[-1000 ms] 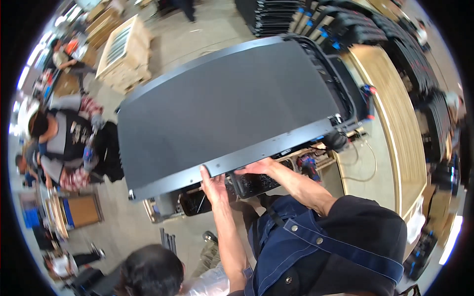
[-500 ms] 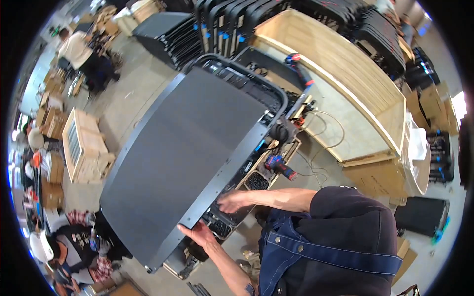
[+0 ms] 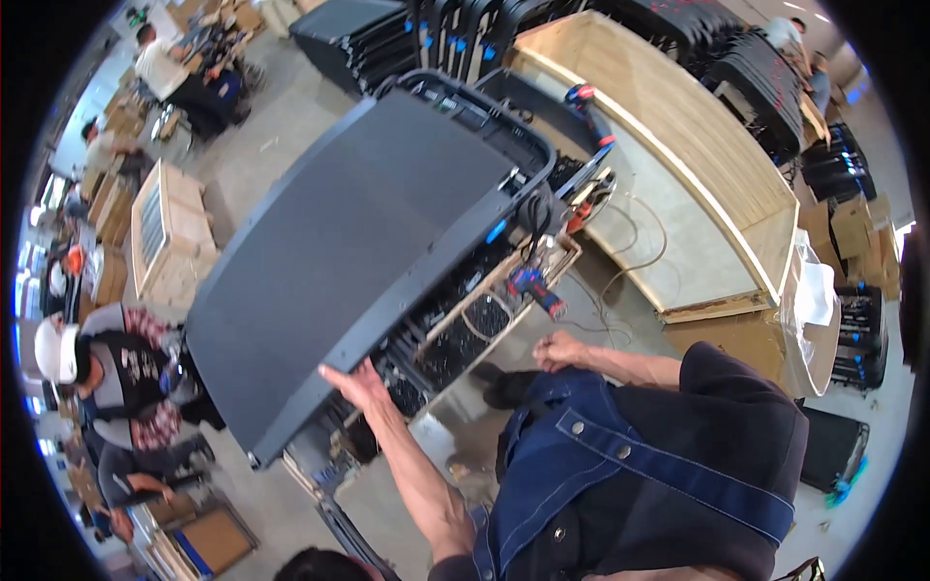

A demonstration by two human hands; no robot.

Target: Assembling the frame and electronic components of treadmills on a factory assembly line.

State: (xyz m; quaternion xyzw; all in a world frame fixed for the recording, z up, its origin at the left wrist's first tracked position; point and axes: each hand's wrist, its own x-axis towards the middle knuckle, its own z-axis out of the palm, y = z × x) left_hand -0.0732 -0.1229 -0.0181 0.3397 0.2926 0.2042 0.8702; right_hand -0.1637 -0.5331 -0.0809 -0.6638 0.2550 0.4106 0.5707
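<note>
A large treadmill (image 3: 329, 232) with a dark grey belt lies before me on a low bench, set aslant. My left hand (image 3: 360, 389) grips its near grey side rail (image 3: 387, 315) close to the lower end, thumb on top and fingers curled under the edge. My right hand (image 3: 559, 351) is apart from the treadmill, near my waist, with its fingers curled closed. Whether it holds something small is hidden. Between treadmill and body runs a wooden parts tray (image 3: 511, 323) with dark small parts. A red and blue cordless drill (image 3: 533, 289) rests at that tray.
A long wooden crate (image 3: 697, 208) stands at the right; a second power tool (image 3: 593, 116) sits by its near edge. A co-worker in a white cap (image 3: 107, 373) is beyond the treadmill's lower left. A small wooden crate (image 3: 174, 232) stands left. A dark-haired head (image 3: 325, 566) shows at the bottom edge.
My right hand has drawn back from under the treadmill's near rail toward my waist and closed. My left hand stays on the rail. The view has shifted, and the co-worker at left sits more upright.
</note>
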